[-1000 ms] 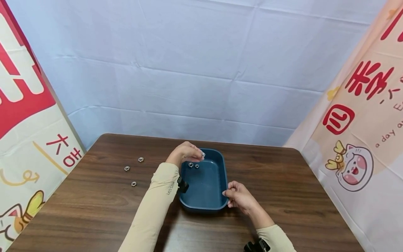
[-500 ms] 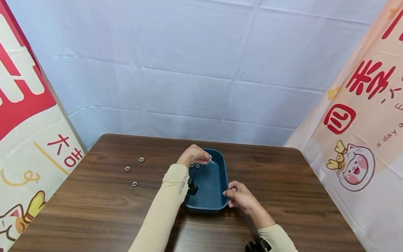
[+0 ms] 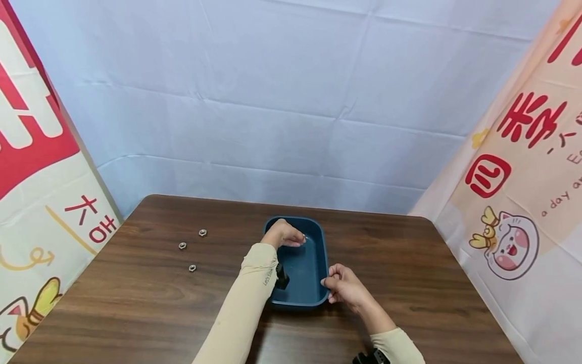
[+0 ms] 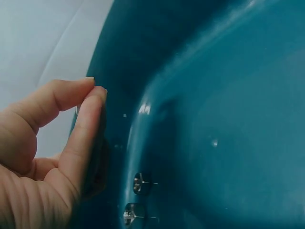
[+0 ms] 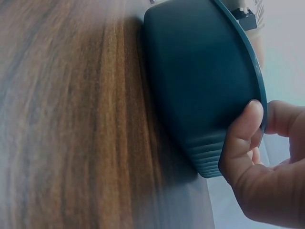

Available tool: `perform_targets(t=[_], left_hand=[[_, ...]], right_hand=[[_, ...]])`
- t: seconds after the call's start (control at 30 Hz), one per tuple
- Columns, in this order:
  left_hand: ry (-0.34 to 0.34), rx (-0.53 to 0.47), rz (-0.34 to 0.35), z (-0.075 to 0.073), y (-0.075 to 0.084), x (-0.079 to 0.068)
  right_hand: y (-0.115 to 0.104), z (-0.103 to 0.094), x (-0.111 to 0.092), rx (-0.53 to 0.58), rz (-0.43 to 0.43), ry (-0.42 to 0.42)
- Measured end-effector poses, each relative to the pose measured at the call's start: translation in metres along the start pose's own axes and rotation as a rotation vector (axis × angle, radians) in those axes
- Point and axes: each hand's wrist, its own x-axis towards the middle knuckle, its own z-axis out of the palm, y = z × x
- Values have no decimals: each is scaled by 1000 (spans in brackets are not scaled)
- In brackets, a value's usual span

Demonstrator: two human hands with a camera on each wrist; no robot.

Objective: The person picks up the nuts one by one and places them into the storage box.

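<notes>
My left hand (image 3: 288, 235) is over the far part of a dark blue-green rectangular tray (image 3: 301, 305). Its thumb and fingertips pinch a small metal nut (image 3: 305, 237), seen only as a glint in the head view and hidden in the left wrist view. Two hex nuts, one nut (image 4: 139, 183) and another nut (image 4: 132, 214), lie inside the tray by its wall; the left hand covers them in the head view. My right hand (image 3: 347, 288) grips the tray's near right rim between thumb and fingers, as the right wrist view also shows.
Three more nuts lie on the brown wooden table (image 3: 409, 263) to the left: a back nut (image 3: 202, 232), a left nut (image 3: 182, 245) and a front nut (image 3: 192, 268). Behind the table hangs a pale cloth (image 3: 273, 101), with printed banners at both sides.
My left hand has moved right and slightly nearer over the tray, lowering with the nut at its fingertips. The right hand keeps its grip on the rim.
</notes>
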Motion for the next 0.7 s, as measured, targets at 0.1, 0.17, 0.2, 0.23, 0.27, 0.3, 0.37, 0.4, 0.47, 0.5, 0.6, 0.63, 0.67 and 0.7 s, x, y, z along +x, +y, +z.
perform_targets(t=[0.1,0.17,0.2,0.23,0.27,0.3,0.37,0.4,0.47,0.5,0.6,0.63,0.67,0.7], left_hand=[[15,9,-4,1,-3,2],[31,11,-6,3,-5,4],[42,15,-5,4,-5,4],[54,19,-6,5,-6,5],[68,27,-8,6,-6,5],[84,39,-12,7,-6,5],[113,73,-18,9,-7,6],[128,95,-23,11,-6,6],[150,148,-33,12,-6,7],[159,175,-37,13,-6,8],[178,251,-46,15,-7,13],[178,274,-42,16,-8,14],[177,291,-38,17,-8,15],[177,308,-33,17,-9,16]], right_hand=[[1,1,-1,-4,-8,-1],[1,1,-1,-5,-8,2],[1,1,-1,-5,-8,4],[0,1,-1,-3,-7,5],[0,1,-1,-2,-6,6],[-1,1,-1,-1,-6,6],[-3,1,-1,-1,-5,6],[-3,1,-1,-1,-4,5],[-3,1,-1,0,0,3],[-4,1,-1,2,0,1],[-4,1,-1,8,3,-5],[-3,1,-2,11,4,-7],[-3,0,-2,16,4,-11],[-4,0,-3,19,7,-11]])
